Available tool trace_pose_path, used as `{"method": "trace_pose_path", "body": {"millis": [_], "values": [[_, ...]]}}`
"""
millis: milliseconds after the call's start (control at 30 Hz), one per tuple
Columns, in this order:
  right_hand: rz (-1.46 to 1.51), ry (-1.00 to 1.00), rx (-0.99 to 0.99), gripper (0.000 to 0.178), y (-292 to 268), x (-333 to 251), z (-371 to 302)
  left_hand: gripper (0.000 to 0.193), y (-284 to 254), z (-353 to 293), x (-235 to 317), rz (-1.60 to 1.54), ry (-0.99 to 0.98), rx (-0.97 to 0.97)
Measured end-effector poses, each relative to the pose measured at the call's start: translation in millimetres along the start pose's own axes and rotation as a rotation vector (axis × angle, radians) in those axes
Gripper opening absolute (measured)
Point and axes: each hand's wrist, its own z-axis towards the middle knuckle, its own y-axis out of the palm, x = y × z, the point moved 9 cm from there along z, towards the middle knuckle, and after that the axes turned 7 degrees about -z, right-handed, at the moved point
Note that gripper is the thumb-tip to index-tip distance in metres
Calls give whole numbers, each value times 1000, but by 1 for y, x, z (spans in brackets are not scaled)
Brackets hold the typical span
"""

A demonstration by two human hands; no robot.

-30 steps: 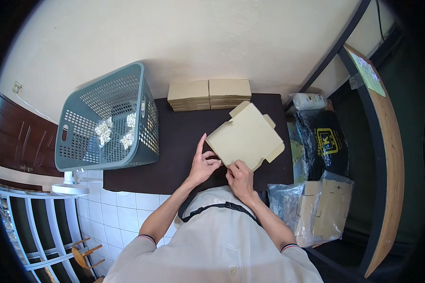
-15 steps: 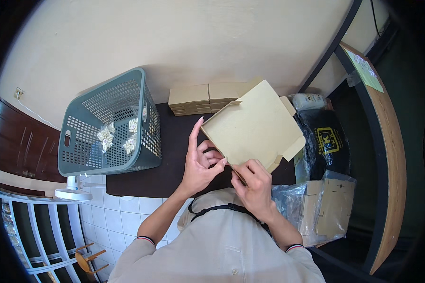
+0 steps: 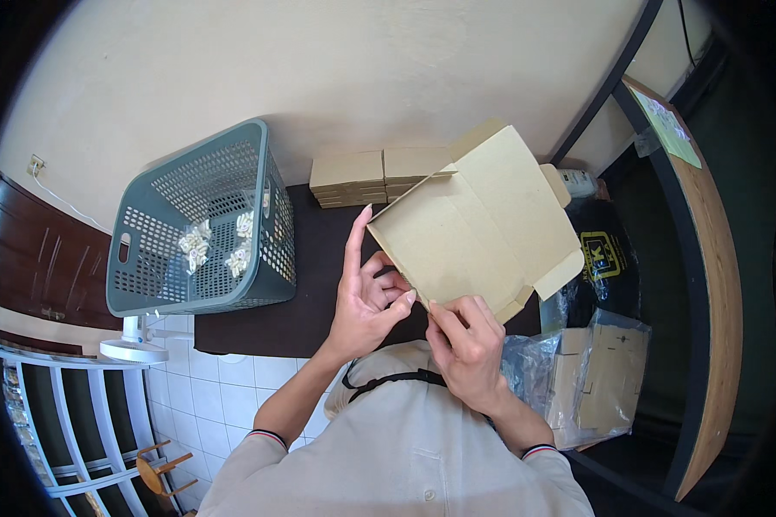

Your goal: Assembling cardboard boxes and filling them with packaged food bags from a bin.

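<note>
A partly folded brown cardboard box (image 3: 478, 228) is tilted in front of me, with its lid panel and small side flaps spread out to the upper right. My left hand (image 3: 360, 302) braces the near left side of the box, its index finger reaching up to the left corner and its thumb by the lower edge. The remaining fingers curl against that side. My right hand (image 3: 470, 345) pinches the near lower corner of the box between thumb and bent fingers. Its fingertips are partly hidden behind the knuckles.
A grey-green perforated basket (image 3: 267, 258) with small white bundles stands left on the dark table (image 3: 319, 250). Stacked flat brown boxes (image 3: 347, 172) sit against the wall. On the right are a black bag (image 3: 608, 250), plastic-wrapped cardboard (image 3: 612, 370) and a wooden-edged shelf (image 3: 707, 284).
The box has tilted and its lid panel has swung to the right, opening wider from the box base. My right hand has shifted slightly right and down along the edge; my left hand stays nearly still.
</note>
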Motion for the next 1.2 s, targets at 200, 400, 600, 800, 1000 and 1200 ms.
{"method": "trace_pose_path", "body": {"millis": [200,400,600,800,1000,1200], "values": [[-80,-29,34,34,5,-8,-6,115,4,-6,-5,1,87,78],[-193,-53,49,35,18,-5,-11,81,-14,-8,-49,-178,-266,197],[-213,-56,16,37,23,1,-11,45,-18,-6,-63,-171,-288,193],[-202,77,-7,35,42,12,-21,48,-22,-11,-79,-192,-189,327],[-226,73,53,40,45,21,-30,42,-22,-11,-81,-81,-114,313],[-51,123,-63,34,49,43,-19,58,-25,0,-79,110,-37,195]]}}
